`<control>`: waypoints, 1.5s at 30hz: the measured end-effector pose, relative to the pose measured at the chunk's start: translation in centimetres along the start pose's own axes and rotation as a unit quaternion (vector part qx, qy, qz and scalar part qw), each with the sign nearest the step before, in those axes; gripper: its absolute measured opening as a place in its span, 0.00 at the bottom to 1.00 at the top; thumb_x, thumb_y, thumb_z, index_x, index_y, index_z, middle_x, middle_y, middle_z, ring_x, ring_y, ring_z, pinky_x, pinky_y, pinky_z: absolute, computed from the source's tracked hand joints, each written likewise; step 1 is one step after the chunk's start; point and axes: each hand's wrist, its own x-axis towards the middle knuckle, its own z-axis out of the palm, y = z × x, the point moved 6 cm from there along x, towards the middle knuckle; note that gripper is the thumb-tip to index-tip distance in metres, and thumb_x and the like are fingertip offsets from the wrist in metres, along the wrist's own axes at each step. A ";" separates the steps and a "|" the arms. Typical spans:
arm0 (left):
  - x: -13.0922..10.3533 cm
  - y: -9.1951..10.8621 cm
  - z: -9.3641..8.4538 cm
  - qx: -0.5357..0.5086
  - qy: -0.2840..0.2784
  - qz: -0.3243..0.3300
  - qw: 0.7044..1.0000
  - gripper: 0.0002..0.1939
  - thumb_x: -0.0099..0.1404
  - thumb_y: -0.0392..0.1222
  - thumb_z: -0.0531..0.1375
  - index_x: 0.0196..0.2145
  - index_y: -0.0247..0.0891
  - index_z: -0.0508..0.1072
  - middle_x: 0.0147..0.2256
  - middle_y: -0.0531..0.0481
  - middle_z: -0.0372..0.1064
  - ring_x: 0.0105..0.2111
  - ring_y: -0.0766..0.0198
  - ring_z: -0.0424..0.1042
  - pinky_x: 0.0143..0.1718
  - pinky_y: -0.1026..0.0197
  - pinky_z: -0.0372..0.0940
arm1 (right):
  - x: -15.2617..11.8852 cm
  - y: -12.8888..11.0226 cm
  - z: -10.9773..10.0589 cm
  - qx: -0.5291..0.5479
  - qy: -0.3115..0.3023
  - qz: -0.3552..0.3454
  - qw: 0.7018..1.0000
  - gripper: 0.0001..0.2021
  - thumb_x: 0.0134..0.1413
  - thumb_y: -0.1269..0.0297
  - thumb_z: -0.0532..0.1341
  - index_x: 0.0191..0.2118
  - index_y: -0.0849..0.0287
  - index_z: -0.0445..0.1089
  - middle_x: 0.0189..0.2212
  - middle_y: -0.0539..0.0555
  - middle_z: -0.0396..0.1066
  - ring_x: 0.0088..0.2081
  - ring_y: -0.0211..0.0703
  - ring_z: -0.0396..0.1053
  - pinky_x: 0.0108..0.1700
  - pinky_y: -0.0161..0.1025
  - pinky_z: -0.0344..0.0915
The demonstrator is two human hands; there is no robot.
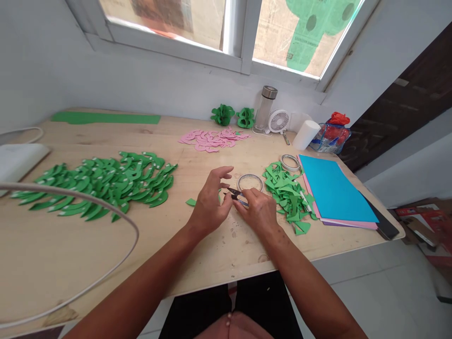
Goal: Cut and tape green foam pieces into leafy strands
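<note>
My right hand [259,209] is closed round small scissors [242,198], their dark blades apart and pointing left at my left hand. My left hand [209,205] is curled, thumb and fingers close round a bit of green paper [221,196], mostly hidden by the hand. Another green tip [191,202] shows left of that hand; whether it belongs to the same piece I cannot tell. Just beyond the scissors lies a roll of clear tape [250,176]. Green paper scraps [287,193] are heaped right of my right hand.
Green curved cutouts [102,183] with white tabs spread over the left. Pink cutouts [213,139] and two green paper balls [222,115] lie behind. Coloured sheets [337,188], a white tape roll [290,163], a bottle [264,108] and a fan [278,121] stand right. A cable [136,230] loops at left.
</note>
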 end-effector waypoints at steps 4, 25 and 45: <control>-0.1 0.0 0.2 0.068 -0.010 0.032 0.997 0.29 0.58 0.28 0.54 0.56 0.44 0.55 0.52 0.44 0.60 0.51 0.57 0.64 0.48 0.51 0.68 | 0.0 0.0 -0.1 0.003 0.006 -0.003 1.000 0.14 0.58 0.52 0.56 0.33 0.57 0.70 0.28 0.52 0.73 0.30 0.39 0.69 0.27 0.36 0.48; 0.0 -1.4 0.5 0.155 -0.008 0.025 0.988 0.29 0.59 0.31 0.56 0.57 0.43 0.56 0.52 0.43 0.62 0.53 0.53 0.63 0.51 0.48 0.62 | -0.1 -0.3 -0.2 0.002 0.007 -0.022 1.000 0.15 0.59 0.52 0.55 0.35 0.58 0.71 0.28 0.53 0.73 0.30 0.39 0.69 0.28 0.35 0.49; 0.2 -1.4 0.0 0.154 0.001 -0.012 0.988 0.26 0.58 0.33 0.55 0.55 0.41 0.58 0.52 0.42 0.62 0.53 0.51 0.60 0.52 0.47 0.60 | -0.4 -0.7 -1.2 -0.002 0.098 -0.062 0.993 0.18 0.61 0.50 0.53 0.34 0.59 0.71 0.23 0.52 0.70 0.26 0.38 0.65 0.28 0.37 0.50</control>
